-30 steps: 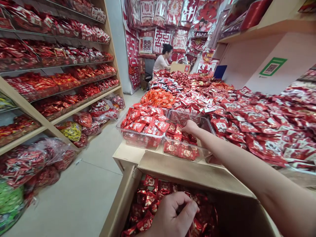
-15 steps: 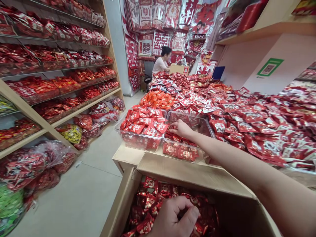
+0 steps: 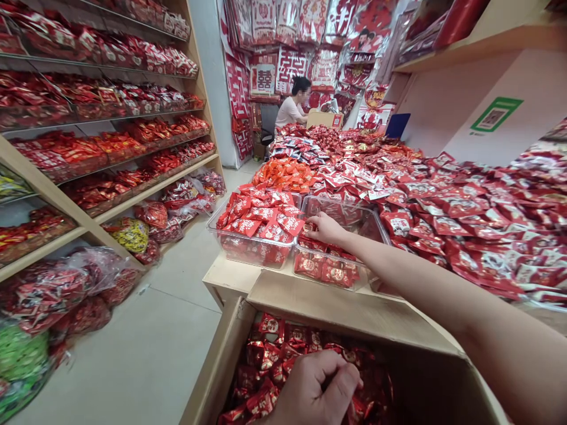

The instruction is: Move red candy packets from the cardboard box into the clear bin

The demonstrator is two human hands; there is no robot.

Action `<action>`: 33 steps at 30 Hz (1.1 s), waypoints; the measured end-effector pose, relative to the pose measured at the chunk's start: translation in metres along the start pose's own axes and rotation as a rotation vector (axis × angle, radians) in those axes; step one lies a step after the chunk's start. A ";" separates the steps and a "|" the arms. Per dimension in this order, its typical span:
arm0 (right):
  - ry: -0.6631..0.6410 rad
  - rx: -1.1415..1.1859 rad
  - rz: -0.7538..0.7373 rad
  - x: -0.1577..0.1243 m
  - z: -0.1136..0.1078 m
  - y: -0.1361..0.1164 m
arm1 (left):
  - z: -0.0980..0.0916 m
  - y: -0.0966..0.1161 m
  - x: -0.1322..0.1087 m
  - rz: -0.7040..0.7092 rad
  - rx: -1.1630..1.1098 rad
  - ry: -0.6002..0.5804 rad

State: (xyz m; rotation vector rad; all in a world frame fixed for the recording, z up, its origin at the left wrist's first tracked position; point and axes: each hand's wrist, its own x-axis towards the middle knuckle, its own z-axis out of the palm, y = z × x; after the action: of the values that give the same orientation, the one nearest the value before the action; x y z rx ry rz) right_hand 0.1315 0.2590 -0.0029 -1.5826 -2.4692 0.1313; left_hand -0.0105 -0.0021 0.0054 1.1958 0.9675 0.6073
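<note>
My left hand is closed in a pinch inside an open cardboard box. Small, shiny red packets with gold print lie under and around it in the box. Whatever sits between the thumb and curled finger is hidden. Stretched forward, my right hand reaches into a clear plastic bin. Its fingers are bent down on red packets like those in the box, at the bin's left side. What they grip cannot be made out.
Beside that bin stands another clear bin heaped with red sachets. Piles of red and orange sachets cover the table behind. Shelves of packets line the left, with filled bags on the floor. A person sits at the back.
The view has shifted slightly. My right hand has moved a little within the bin, fingers still bent on the packets. My left hand keeps its pinch in the box.
</note>
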 end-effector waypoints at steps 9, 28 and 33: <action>0.402 0.405 0.057 -0.079 -0.093 -0.052 | -0.011 0.012 0.000 0.115 -0.482 0.110; 0.090 1.501 0.467 -0.267 -0.018 -0.113 | 0.001 -0.001 0.015 0.150 -0.391 0.260; 0.177 1.333 0.464 -0.267 -0.013 -0.111 | 0.000 0.000 0.014 0.235 -0.137 0.161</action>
State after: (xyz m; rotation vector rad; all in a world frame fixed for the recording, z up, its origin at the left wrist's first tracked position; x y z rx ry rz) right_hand 0.1433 -0.0304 -0.0030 -1.2901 -1.1895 1.2862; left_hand -0.0036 0.0088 0.0011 1.1594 0.9097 0.9542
